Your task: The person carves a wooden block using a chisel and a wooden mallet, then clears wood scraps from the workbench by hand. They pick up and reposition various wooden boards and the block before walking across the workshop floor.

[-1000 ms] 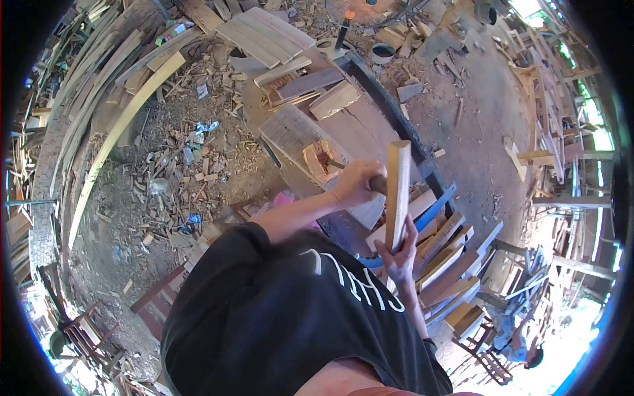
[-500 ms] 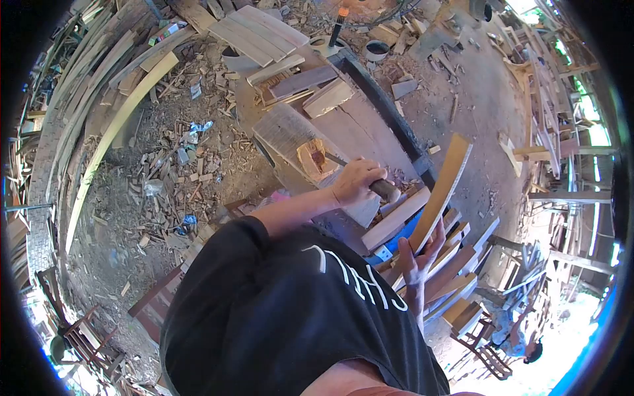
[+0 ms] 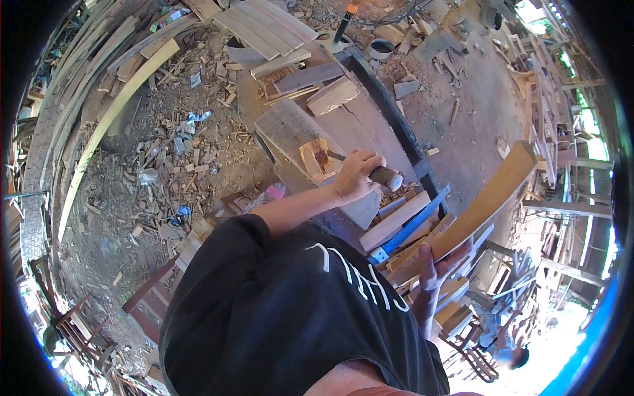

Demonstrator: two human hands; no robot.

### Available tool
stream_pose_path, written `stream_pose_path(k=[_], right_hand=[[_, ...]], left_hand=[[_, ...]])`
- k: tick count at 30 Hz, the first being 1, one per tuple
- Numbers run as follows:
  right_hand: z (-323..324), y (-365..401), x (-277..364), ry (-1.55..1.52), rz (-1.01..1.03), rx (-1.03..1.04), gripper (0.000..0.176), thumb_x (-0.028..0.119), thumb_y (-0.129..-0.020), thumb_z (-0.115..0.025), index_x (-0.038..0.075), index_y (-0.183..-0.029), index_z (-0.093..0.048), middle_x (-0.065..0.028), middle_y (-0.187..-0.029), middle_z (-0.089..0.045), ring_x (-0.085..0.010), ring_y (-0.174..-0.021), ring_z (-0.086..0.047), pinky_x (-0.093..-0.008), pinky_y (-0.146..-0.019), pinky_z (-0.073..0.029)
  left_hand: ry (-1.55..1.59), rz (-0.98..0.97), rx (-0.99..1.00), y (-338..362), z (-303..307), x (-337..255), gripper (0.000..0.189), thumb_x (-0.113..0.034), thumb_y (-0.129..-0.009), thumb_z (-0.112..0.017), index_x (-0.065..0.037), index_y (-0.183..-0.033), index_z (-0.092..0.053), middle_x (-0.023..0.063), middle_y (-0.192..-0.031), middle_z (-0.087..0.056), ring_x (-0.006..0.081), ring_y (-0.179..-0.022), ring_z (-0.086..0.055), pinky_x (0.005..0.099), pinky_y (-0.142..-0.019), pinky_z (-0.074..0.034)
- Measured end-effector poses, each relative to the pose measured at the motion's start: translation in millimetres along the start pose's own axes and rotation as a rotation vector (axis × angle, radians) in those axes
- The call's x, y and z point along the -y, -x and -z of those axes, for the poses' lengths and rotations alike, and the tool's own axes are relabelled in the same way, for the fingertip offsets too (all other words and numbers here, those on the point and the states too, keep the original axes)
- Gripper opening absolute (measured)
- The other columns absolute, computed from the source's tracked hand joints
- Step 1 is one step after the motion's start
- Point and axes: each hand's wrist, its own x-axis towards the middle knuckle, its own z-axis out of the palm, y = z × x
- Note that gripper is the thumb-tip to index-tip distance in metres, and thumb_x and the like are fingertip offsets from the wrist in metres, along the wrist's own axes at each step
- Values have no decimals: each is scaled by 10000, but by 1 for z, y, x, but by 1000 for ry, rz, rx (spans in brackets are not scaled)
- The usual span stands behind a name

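My left hand (image 3: pixel 357 177) is closed around a chisel (image 3: pixel 387 179) with a thick round wooden handle. Its blade points left to a dark, roughly square recess (image 3: pixel 319 157) cut in a heavy wooden block (image 3: pixel 290 131). Fresh pale wood shows around that recess. At the lower right, my right hand (image 3: pixel 437 267) grips the lower end of a long, slightly curved piece of wood (image 3: pixel 492 198). This piece slants up and to the right, apart from the chisel handle.
A blue handsaw (image 3: pixel 413 224) lies among wooden pieces right of the block. Boards (image 3: pixel 264 30) and offcuts (image 3: pixel 332 96) rest on the bench beyond. Chips and scraps (image 3: pixel 185 138) litter the floor at left. A person (image 3: pixel 512 356) is at the lower right.
The curved piece of wood in my right hand has swung to the right, away from the chisel, uncovering more of the blue saw. The chisel stays almost where it was.
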Motion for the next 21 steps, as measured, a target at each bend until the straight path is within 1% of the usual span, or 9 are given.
stream_pose_path(k=[3, 5, 8, 9, 12, 13, 16, 19, 21], right_hand=[[-2, -6, 5, 45, -22, -10, 914, 77, -704, -728, 57, -1458, -212, -152, -1252, -443, -224, -1068, -489, -397, -872, -446], [0, -14, 4, -50, 121, -228, 609, 113, -696, -705, 18, -1240, -448, -59, -977, -486, -181, -866, -523, -347, -800, -457], [-2, -5, -11, -209, 21, -161, 470, 38, -721, -671, 28, -1155, -490, -35, -897, -501, -165, -784, -543, -321, -751, -465], [-6, -7, -25, 47, 131, 0, 909, 49, -716, -729, 58, -1462, -210, -86, -984, -524, -171, -790, -518, -353, -748, -458], [-32, -3, -42, 164, -348, 363, 905, 64, -716, -751, 49, -1465, -244, -97, -976, -556, -182, -827, -546, -376, -757, -467], [-31, -15, -38, 234, -161, 291, 878, 71, -719, -757, 47, -1455, -278, -97, -965, -568, -182, -838, -555, -379, -761, -469], [-23, -17, -14, -55, -346, 26, 781, 96, -734, -760, 42, -1409, -371, -78, -936, -570, -173, -820, -554, -364, -741, -469], [-12, -23, -25, -198, 188, -9, 803, 69, -768, -717, 59, -1441, -279, -68, -874, -561, -124, -693, -533, -226, -577, -440], [-18, -14, -47, -29, -47, 169, 809, 90, -743, -763, 50, -1424, -328, -74, -933, -563, -169, -785, -556, -298, -680, -465]], left_hand=[[18, 17, -46, -4, 0, -2, 306, -170, -685, -792, -141, -857, -541, 29, -753, -554, 259, -734, -583, 380, -660, -396], [26, 29, -79, -8, 0, -1, 300, -178, -703, -803, -135, -842, -541, 36, -733, -551, 266, -702, -582, 375, -644, -394], [21, 73, -110, -9, 2, 1, 300, -151, -697, -799, -122, -842, -538, 53, -738, -557, 280, -715, -589, 385, -638, -405], [61, 109, -133, -11, 1, 3, 291, -115, -668, -769, -126, -851, -544, 54, -748, -560, 291, -731, -589, 399, -645, -405], [112, 139, -129, -8, -4, 9, 297, -73, -635, -735, -130, -860, -550, 58, -765, -567, 305, -752, -591, 417, -654, -406], [113, 142, -112, -10, -4, 13, 297, -68, -632, -731, -129, -860, -550, 60, -771, -572, 308, -758, -592, 419, -655, -407], [115, 146, -155, -12, -1, 6, 299, -68, -628, -730, -127, -860, -552, 65, -779, -576, 313, -768, -591, 424, -663, -409], [103, 160, -149, -13, -1, 6, 285, -69, -629, -729, -121, -846, -552, 69, -778, -576, 318, -763, -590, 423, -657, -409], [96, 158, -140, -14, -5, 10, 279, -70, -630, -730, -117, -837, -550, 72, -771, -576, 320, -762, -592, 427, -653, -414]])
